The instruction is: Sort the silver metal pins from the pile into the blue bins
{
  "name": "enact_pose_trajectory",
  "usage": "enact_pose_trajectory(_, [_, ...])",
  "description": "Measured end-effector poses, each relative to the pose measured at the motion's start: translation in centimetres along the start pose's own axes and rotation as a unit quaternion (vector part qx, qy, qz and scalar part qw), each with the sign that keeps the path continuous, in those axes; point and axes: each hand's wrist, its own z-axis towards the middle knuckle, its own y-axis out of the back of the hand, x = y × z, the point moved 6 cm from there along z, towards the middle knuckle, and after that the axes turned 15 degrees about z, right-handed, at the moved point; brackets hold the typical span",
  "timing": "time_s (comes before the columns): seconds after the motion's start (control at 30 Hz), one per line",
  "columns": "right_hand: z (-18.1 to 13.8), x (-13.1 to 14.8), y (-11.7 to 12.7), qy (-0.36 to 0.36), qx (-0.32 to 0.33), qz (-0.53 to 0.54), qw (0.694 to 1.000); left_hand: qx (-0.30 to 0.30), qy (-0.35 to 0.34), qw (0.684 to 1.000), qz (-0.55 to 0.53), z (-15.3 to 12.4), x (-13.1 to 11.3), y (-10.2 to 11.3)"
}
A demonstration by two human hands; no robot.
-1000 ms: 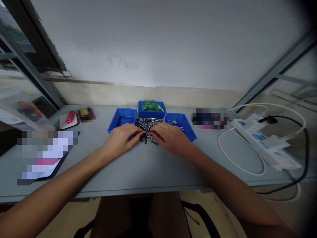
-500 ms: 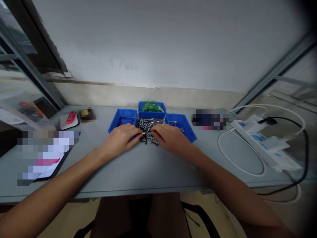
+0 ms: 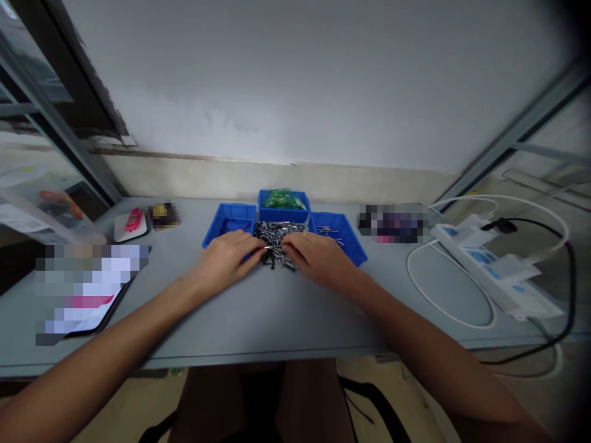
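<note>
A pile of thin silver and black metal pieces (image 3: pixel 277 232), too small to name for sure, lies on the desk between my hands. My left hand (image 3: pixel 231 252) reaches in from the left, its thumb and forefinger pinched on a thin silver metal piece (image 3: pixel 269 247) that points toward the other hand. From the right, my right hand (image 3: pixel 316 257) has its fingertips pressed together over the pile; whatever they hold is hidden. Behind my left hand sits a blue tray (image 3: pixel 225 213) with dark blue parts, and behind my right hand another blue tray (image 3: pixel 348 239) with several thin silver pieces.
A third blue tray (image 3: pixel 284 215) at the back holds green plastic-wrapped items (image 3: pixel 281 199). On the left are a tablet-like device (image 3: pixel 99 307), a pink object (image 3: pixel 133 219) on a pale pad and a clear container (image 3: pixel 46 209). A white power strip (image 3: pixel 498 271) with looping cables stands right.
Both hands stay at the pile with nearly the same pinched pose. The whole view has shifted very slightly; no object has visibly moved.
</note>
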Motion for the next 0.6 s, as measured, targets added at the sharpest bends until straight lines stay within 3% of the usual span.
enact_pose_trajectory(0.6, [-0.1,-0.3,-1.0,-0.011,0.048,-0.013,0.999,-0.019,-0.01,1.0,-0.001,-0.1,-0.2,0.1])
